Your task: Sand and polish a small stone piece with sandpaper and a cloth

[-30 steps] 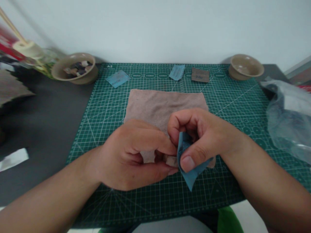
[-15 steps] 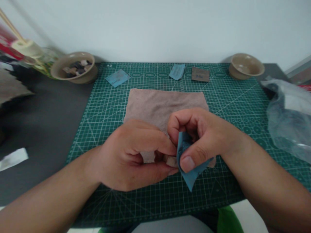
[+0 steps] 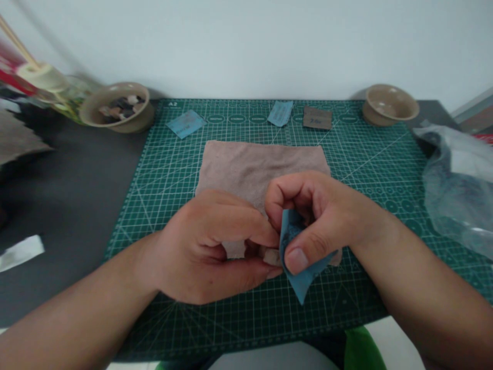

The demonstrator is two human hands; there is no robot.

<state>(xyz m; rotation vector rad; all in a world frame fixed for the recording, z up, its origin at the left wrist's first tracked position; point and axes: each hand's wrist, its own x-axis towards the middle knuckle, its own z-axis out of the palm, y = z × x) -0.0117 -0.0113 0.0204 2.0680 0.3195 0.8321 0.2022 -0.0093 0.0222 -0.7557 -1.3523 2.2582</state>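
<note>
My left hand [image 3: 210, 246] pinches a small pale stone [image 3: 271, 256] between thumb and fingers, which hide most of it. My right hand [image 3: 318, 221] grips a folded piece of blue sandpaper [image 3: 308, 280], thumb on its outer face. The sandpaper's fold touches the stone's right end. Both hands are held close together over the near edge of a pinkish-brown cloth [image 3: 262, 159], which lies on a green cutting mat [image 3: 154, 216].
Two blue sandpaper pieces [image 3: 187, 124] [image 3: 281, 113] and a brown one [image 3: 317, 118] lie along the mat's back. A bowl [image 3: 144, 121] with several stones stands back left, another bowl [image 3: 385, 115] back right. A clear plastic bag [image 3: 458, 195] lies right; a diffuser bottle [image 3: 42, 77] stands left.
Almost nothing differs. Both hands keep their grip on the stone and the sandpaper, with the stone end shifted only very slightly.
</note>
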